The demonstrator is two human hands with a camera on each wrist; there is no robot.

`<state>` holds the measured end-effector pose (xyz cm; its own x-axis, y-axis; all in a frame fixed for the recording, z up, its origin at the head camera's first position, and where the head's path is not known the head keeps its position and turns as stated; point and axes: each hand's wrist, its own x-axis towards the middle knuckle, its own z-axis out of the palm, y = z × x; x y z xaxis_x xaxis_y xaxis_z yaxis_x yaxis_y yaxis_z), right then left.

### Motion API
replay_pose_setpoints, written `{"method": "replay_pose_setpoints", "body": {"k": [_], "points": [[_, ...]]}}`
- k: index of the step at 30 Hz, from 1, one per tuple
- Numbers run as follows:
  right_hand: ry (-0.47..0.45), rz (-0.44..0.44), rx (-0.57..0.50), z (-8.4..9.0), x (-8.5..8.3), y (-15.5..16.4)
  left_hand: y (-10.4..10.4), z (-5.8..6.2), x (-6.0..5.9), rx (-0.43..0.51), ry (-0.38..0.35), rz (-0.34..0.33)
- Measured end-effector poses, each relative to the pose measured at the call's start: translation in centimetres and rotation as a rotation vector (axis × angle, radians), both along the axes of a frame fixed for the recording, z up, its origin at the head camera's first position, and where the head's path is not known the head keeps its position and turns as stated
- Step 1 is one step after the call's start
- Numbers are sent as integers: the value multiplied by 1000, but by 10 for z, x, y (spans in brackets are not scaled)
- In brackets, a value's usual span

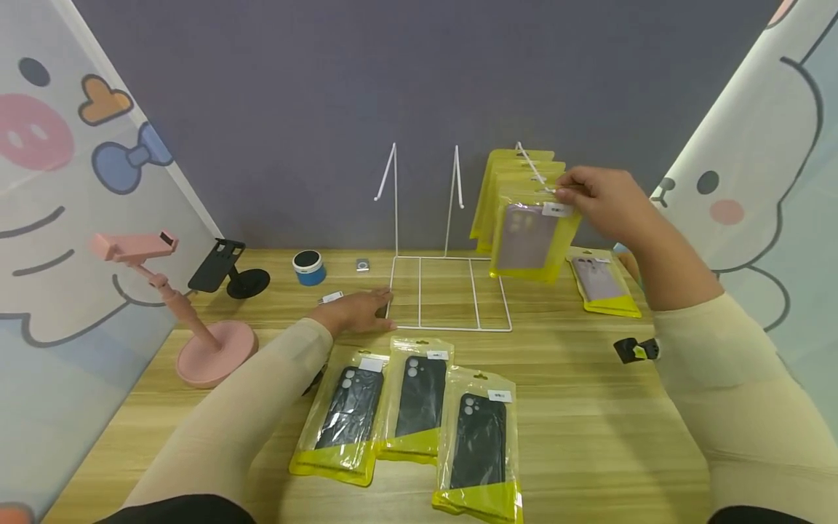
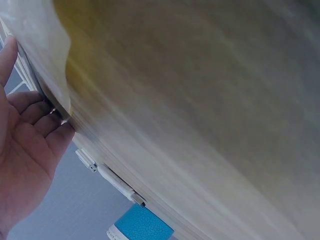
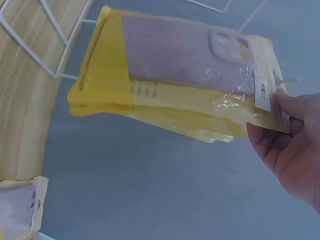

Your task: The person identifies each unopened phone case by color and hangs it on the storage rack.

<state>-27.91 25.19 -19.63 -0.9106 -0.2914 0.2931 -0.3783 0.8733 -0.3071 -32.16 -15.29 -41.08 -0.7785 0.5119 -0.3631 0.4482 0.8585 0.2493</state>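
My right hand (image 1: 605, 204) pinches the top corner of a yellow-edged clear packet holding a lilac phone case (image 1: 526, 236). In the right wrist view, thumb and fingers grip that packet (image 3: 190, 55) beside its white label, and the tip of the hook (image 3: 287, 80) pokes out through its top. Behind it, several similar packets (image 1: 494, 156) hang on the same white hook. My left hand (image 1: 356, 311) rests on the table at the left side of the white wire rack (image 1: 452, 328), thumb apart from the fingers; in the left wrist view the fingers (image 2: 37, 110) bend slightly.
Three packets with black phone cases (image 1: 481, 440) lie in front of the rack; a lilac one (image 1: 599, 280) lies at the right. Toward the left stand a pink phone stand (image 1: 219, 353), a black stand (image 1: 249, 284) and a blue jar-shaped item (image 1: 310, 273). Two more hooks (image 1: 457, 175) rise from the rack.
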Motion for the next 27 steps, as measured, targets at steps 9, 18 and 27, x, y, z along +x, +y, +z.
{"method": "replay_pose_setpoints", "body": {"k": [9,18,27], "points": [[-54,-68,25,2,-39,-3,-1,-1,-2,15,-2,9],[-104,-135,20,7,-67,-4,4,0,0,24,-16,9],[-66,-188,-194,-5,-66,22,9,0,1,28,-24,3]]}}
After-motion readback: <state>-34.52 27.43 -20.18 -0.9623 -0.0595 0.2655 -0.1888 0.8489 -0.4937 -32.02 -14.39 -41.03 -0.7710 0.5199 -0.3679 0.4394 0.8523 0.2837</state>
